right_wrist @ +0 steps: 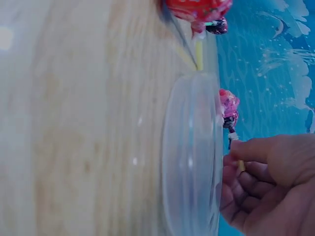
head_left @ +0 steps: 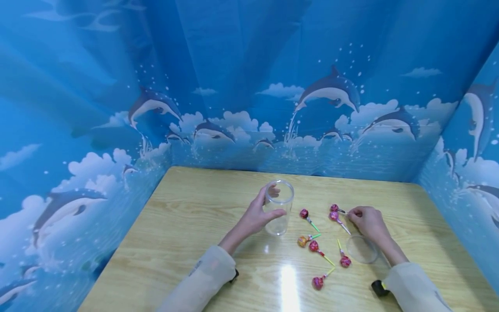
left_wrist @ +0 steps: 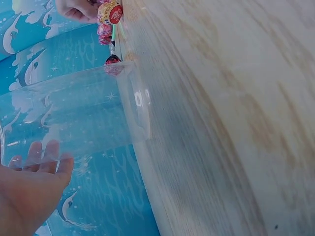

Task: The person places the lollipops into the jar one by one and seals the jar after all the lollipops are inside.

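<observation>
My left hand [head_left: 254, 218] holds a clear plastic jar [head_left: 281, 211] upright on the table, thumb on the near side and fingers behind it. The jar's mouth is uncovered. Off to the right, my right hand [head_left: 369, 224] pinches the stick of a dark-red wrapped lollipop [head_left: 334, 208] between thumb and fingertips. Just in front of that candy lies a pink lollipop [head_left: 334, 216] with a white stick. A clear round lid [right_wrist: 189, 162] lies on the table beside my right hand.
Several more lollipops lie between the hands, including an orange one [head_left: 302, 241], a dark one [head_left: 304, 213] with a green stick and a red one [head_left: 318, 283] toward the front. A blue dolphin-print curtain [head_left: 241, 108] surrounds the wooden table [head_left: 187, 208].
</observation>
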